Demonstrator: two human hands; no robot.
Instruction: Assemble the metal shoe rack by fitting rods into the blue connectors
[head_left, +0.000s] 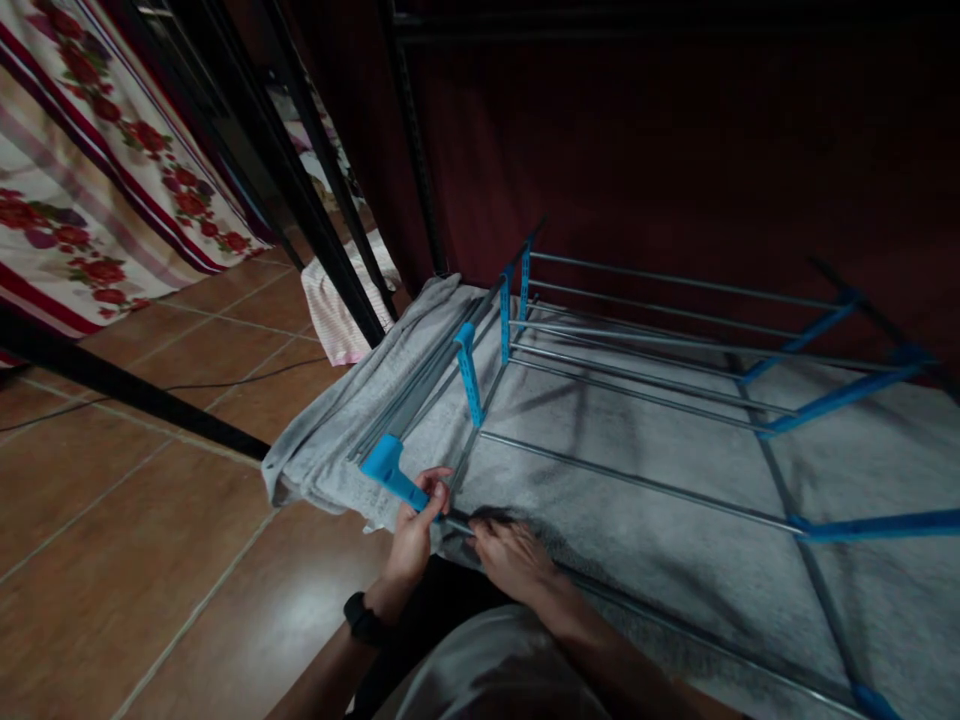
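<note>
A frame of thin metal tubes (637,470) and blue plastic connectors (469,385) lies on a grey cloth; it looks like a shoe rack. My left hand (420,520) is closed round the lower end of the nearest blue connector (386,465), thumb on top, where a tube meets it. Just to the right, my right hand (514,560) grips the near metal tube (690,630), its fingers curled over and partly hidden. Between the two hands a short piece of tube shows. Further blue connectors (840,400) join the tubes at the far right.
The grey cloth (675,570) covers a low surface with its edge hanging at the left. Black metal posts (300,190) rise at the left, beside a floral curtain (97,150). A cable (187,387) crosses the tiled floor (135,520). A dark red panel (675,150) stands behind.
</note>
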